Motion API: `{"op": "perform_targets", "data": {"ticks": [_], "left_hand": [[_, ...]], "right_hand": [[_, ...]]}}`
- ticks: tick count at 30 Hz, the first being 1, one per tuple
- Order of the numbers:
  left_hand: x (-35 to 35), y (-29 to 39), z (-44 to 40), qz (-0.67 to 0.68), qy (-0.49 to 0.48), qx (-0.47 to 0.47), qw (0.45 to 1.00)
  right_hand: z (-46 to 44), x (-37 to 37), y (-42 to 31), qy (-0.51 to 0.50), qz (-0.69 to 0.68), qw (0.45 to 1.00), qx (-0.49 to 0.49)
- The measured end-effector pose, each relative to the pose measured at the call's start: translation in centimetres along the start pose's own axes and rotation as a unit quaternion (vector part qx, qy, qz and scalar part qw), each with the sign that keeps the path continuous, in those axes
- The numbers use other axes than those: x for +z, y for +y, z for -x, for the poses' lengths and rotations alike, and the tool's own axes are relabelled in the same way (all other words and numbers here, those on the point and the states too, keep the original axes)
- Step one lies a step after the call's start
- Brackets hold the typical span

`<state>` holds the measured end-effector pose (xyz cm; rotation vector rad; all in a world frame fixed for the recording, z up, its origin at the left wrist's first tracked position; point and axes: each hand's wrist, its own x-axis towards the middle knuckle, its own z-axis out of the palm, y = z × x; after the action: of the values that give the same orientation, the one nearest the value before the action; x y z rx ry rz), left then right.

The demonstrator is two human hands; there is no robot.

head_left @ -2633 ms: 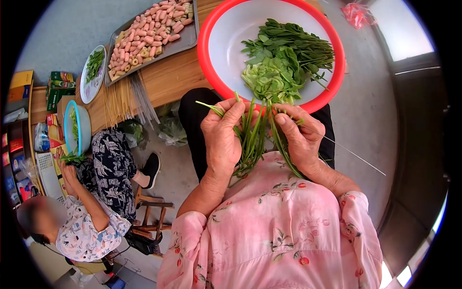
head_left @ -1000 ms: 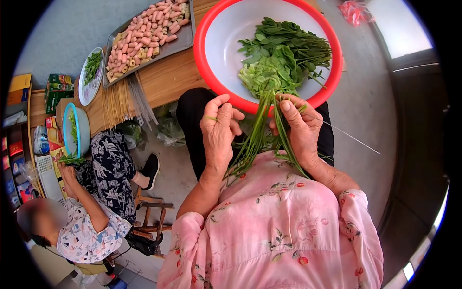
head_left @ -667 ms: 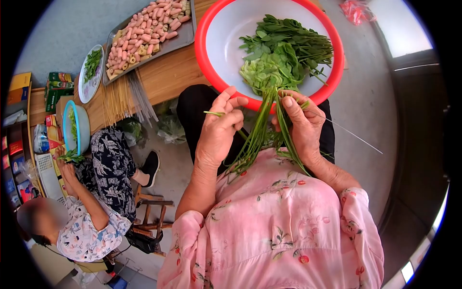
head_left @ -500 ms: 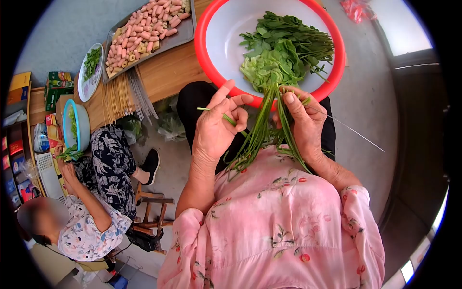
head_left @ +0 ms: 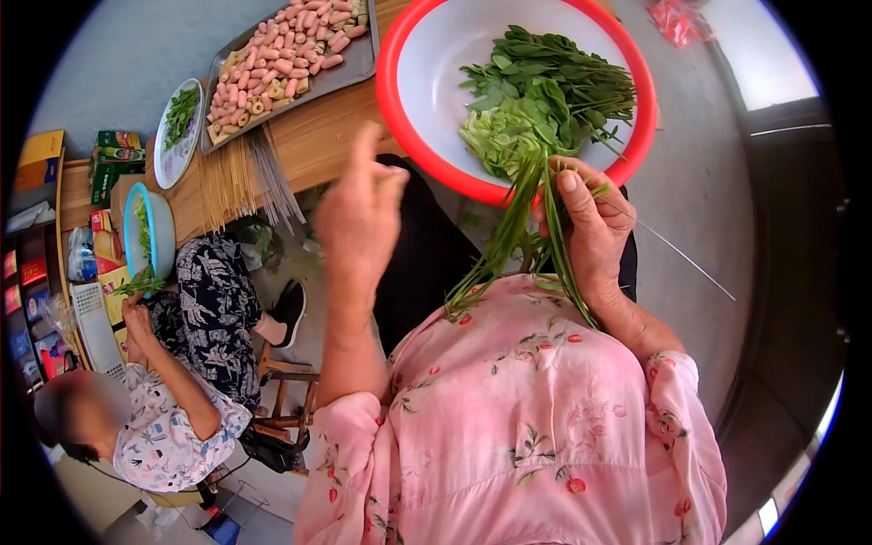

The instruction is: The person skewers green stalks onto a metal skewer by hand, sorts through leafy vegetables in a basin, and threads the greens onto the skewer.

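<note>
Currently the right hand (head_left: 595, 221) pinches green stems (head_left: 518, 232) and a skewer (head_left: 686, 259), red-rimmed basin (head_left: 393, 113) just beyond this grip; the left hand (head_left: 361, 207) is blurred, its hold unclear

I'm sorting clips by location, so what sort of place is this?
Probably a small eatery's food prep area: a tray of what look like sausages, a basin of greens, and many skewers on a table.
</note>
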<state>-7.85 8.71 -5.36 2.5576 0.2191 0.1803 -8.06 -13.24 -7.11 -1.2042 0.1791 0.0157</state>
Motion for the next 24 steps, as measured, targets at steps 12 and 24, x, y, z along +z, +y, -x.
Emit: {"op": "perform_targets", "data": {"ticks": [12,24], "left_hand": [[5.1,-1.6,1.7,0.598,-0.073,-0.172,0.779],[4.0,1.3,2.4,0.731,-0.072,-0.249,0.631]], "right_hand": [[0.5,0.7,0.8,-0.04,0.027,0.998,0.04],[1.0,1.0,1.2,-0.116,0.111,0.985,-0.067]]}}
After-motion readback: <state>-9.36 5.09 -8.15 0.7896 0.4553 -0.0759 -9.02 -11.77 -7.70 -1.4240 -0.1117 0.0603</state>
